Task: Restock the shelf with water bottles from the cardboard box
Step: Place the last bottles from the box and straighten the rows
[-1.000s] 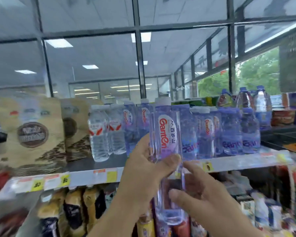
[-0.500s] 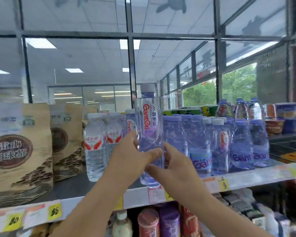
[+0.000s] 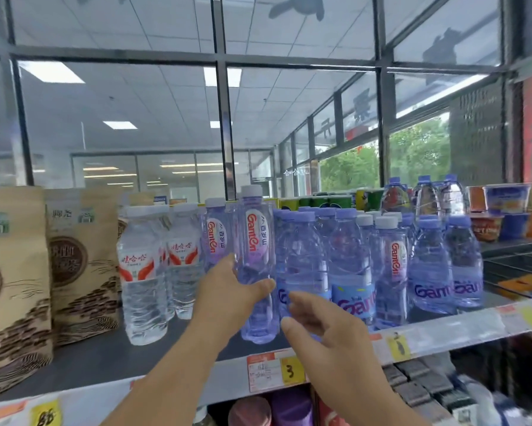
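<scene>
A tall purple-tinted water bottle (image 3: 254,241) with a white cap and a red-lettered label stands upright, its base down at the dark shelf board (image 3: 105,358). My left hand (image 3: 228,299) grips its lower half from the left, thumb across the front. My right hand (image 3: 329,330) hovers just right of the bottle's base with relaxed fingers that hold nothing. The bottle sits at the left end of a row of purple bottles (image 3: 350,272). The cardboard box is out of view.
Clear bottles with red-and-white labels (image 3: 141,287) stand left of the held bottle, then brown paper bags (image 3: 12,287). Price tags (image 3: 264,372) line the shelf's front edge. Instant-noodle cups (image 3: 504,204) and a wire rack (image 3: 520,265) lie to the right. Packed goods fill the shelf below.
Both hands lifted the bottle from below the shelf edge up and onto the shelf. My right hand has let go of it and drawn back to the right.
</scene>
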